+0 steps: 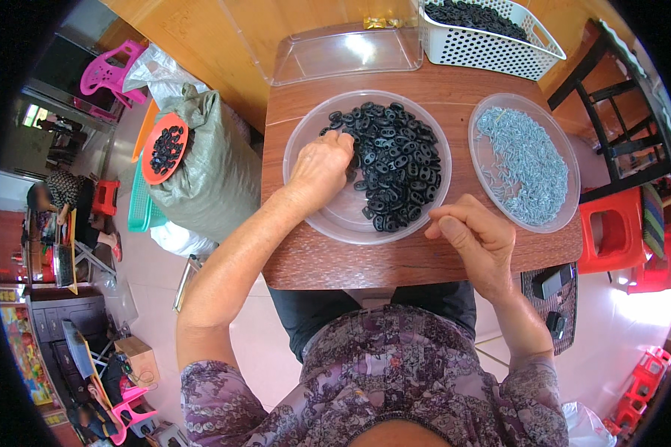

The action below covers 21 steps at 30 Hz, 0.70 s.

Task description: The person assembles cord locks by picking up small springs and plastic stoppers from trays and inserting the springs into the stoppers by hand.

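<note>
My left hand [320, 168] reaches into a round clear plastic dish [328, 216] and its fingertips touch the pile of small black plastic pieces [399, 164] in it. My right hand [476, 235] hovers at the table's near edge, just right of that dish, with its fingers curled and pinched together; whether a small part sits between them cannot be made out. A second clear dish [566, 160] to the right holds a heap of small silver metal pieces [522, 164].
The small wooden table [395, 261] also carries a clear plastic lid [343, 52] and a white basket [492, 48] of black pieces at the back. A grey sack [209, 171] with an orange dish of black pieces stands left. Red stools stand right. A person sits far left.
</note>
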Motion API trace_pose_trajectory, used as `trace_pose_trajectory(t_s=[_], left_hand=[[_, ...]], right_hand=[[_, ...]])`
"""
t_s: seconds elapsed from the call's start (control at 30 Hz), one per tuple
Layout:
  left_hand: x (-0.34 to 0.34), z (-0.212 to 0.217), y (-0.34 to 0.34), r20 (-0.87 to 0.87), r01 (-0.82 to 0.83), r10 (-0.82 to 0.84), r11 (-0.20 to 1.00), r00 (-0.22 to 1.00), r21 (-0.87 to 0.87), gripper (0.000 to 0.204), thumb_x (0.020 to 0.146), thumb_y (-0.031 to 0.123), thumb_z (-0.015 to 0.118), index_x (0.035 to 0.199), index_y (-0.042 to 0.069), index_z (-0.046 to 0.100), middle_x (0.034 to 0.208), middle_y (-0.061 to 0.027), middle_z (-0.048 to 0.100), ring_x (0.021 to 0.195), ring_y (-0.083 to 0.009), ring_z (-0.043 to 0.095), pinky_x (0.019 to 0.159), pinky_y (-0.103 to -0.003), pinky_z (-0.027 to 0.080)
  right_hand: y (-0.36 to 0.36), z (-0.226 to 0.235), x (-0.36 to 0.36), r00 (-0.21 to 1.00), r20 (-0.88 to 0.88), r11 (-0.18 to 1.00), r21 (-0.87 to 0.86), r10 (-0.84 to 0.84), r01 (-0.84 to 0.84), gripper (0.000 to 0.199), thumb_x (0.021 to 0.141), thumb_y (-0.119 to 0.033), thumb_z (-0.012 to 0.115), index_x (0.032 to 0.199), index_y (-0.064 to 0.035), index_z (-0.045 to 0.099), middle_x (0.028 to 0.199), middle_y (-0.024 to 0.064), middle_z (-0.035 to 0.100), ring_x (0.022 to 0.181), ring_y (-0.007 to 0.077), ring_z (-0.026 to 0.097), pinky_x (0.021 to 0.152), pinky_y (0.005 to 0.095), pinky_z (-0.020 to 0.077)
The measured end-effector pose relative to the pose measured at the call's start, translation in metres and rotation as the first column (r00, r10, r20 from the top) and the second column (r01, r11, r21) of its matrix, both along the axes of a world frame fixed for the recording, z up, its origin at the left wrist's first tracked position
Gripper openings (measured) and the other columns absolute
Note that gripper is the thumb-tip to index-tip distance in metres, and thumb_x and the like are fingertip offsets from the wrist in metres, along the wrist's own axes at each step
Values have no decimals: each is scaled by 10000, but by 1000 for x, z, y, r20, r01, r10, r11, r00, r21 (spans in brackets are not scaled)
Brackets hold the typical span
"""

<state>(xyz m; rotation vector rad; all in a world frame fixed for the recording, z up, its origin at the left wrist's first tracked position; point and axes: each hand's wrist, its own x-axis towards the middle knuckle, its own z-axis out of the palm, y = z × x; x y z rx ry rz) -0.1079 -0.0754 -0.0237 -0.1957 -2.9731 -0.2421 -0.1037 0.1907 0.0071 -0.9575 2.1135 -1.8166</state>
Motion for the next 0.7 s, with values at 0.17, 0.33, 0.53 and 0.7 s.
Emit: trace_pose_trajectory(t_s=[0.17,0.33,0.53,0.7], left_hand=[[-1,-4,-5,9,-8,7,982,1000,189,189,666,1,566,844,-7,504,823,-200,593,782,-375,580,703,-455,459],[2,21,-7,108,-202,171,787,979,583,225,693,-18,544,910,13,496,654,-64,574,546,-180,560,493,-307,435],[26,62,12,334,-329,0,163,943,930,463,632,-56,590,1078,-41,463,699,-65,579,507,-102,511,445,-215,432],[32,79,17,324,-334,-97,-116,941,936,500,645,-51,612,1107,-105,428,689,-101,589,490,-120,507,425,-238,408]], right_hand=[[-1,0,1,1000,22,1000,-3,-7,7,152,874,-47,541,951,57,620,768,71,608,722,118,535,653,221,420],[-14,5,-2,996,-30,995,-54,-85,83,116,795,-7,604,902,24,638,711,72,604,643,134,540,579,252,422],[-64,9,-20,971,-237,995,-99,-43,20,217,744,0,652,961,-21,648,823,18,591,743,102,508,608,224,395],[-92,14,-36,845,-528,978,-205,-87,-28,161,657,-21,675,802,-56,614,696,56,548,658,239,494,623,326,398]])
